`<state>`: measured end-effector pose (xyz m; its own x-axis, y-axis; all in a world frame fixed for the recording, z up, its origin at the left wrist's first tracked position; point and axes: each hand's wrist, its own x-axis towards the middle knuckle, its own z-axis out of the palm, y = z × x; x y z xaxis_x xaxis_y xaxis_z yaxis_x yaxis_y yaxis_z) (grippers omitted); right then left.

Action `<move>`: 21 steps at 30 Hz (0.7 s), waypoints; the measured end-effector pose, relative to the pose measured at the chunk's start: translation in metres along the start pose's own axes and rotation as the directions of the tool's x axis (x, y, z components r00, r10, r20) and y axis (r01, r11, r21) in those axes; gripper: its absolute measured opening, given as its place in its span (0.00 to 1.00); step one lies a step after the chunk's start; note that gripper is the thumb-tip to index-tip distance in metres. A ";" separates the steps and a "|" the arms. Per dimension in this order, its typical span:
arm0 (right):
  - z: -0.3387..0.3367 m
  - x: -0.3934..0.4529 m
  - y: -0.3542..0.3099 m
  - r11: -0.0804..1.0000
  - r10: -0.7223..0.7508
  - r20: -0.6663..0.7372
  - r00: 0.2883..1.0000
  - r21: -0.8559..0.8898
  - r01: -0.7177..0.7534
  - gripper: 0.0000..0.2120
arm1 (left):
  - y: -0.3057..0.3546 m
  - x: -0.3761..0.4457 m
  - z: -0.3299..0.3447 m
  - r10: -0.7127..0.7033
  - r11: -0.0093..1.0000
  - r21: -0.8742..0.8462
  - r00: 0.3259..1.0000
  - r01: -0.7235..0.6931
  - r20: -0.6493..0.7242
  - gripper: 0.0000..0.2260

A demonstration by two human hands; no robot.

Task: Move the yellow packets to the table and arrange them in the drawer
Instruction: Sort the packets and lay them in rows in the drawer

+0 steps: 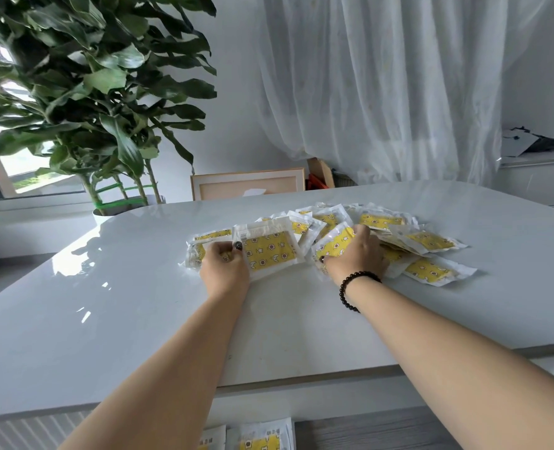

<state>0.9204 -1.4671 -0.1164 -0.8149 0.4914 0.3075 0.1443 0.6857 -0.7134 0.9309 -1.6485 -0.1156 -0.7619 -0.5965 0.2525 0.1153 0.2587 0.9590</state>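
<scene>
Now both arms reach across the white table (139,319) to a loose heap of yellow packets (428,241) spread toward its far edge, many overlapping. The left hand (225,266) grasps one large packet (269,251) at the heap's left end, thumb on top of its near-left corner, fingers curled under. The right hand (358,254), with a black bead bracelet (353,290) at the wrist, grips another packet (334,243) tilted up out of the middle of the heap. Two more packets (259,438) lie below the table's near edge; I cannot tell what carries them. A leafy plant (90,92) stands past the far-left corner, and a sheer curtain (382,92) hangs behind.
</scene>
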 end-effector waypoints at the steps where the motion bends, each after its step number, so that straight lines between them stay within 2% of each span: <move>1: -0.001 -0.001 -0.001 0.990 -0.023 -0.005 1.000 0.141 0.023 0.33 | 0.000 0.000 0.000 -0.002 1.000 0.005 1.000 0.002 0.001 0.01; 3: -0.005 -0.003 -0.002 0.930 -0.036 0.009 0.999 0.365 0.031 0.31 | 0.000 0.001 0.001 -0.001 1.000 0.025 1.000 0.001 0.007 0.03; 4: -0.008 -0.004 -0.002 0.908 -0.031 0.031 0.999 0.418 0.015 0.29 | -0.001 0.002 0.001 -0.003 1.000 0.028 1.000 0.002 0.010 0.03; 9: -0.006 -0.002 0.001 0.846 -0.033 0.134 0.990 0.531 -0.043 0.24 | -0.003 0.003 0.002 -0.023 1.000 0.008 1.000 0.023 -0.002 0.06; 13: 0.000 0.001 0.001 0.804 -0.097 0.070 0.993 0.593 0.037 0.09 | -0.005 0.007 0.001 -0.067 0.997 -0.039 0.994 0.064 -0.083 0.08; 14: 0.000 0.001 0.001 0.800 -0.125 0.041 0.991 0.595 0.077 0.08 | -0.005 0.008 0.001 -0.070 0.997 -0.044 0.994 0.066 -0.088 0.09; 18: -0.003 -0.006 -0.003 0.843 -0.310 0.019 0.951 0.468 0.265 0.15 | -0.003 0.004 0.002 -0.035 0.999 -0.042 0.999 0.034 -0.034 0.07; 21: -0.002 -0.015 -0.005 0.827 -0.523 0.107 0.846 0.304 0.472 0.17 | 0.001 -0.001 0.002 0.028 0.998 -0.060 0.998 -0.024 0.058 0.04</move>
<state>0.9332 -1.4773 -0.1164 -0.8249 -0.0004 0.5653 -0.4365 0.6360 -0.6364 0.9307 -1.6457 -0.1153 -0.7938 -0.5443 0.2713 0.1720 0.2270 0.9586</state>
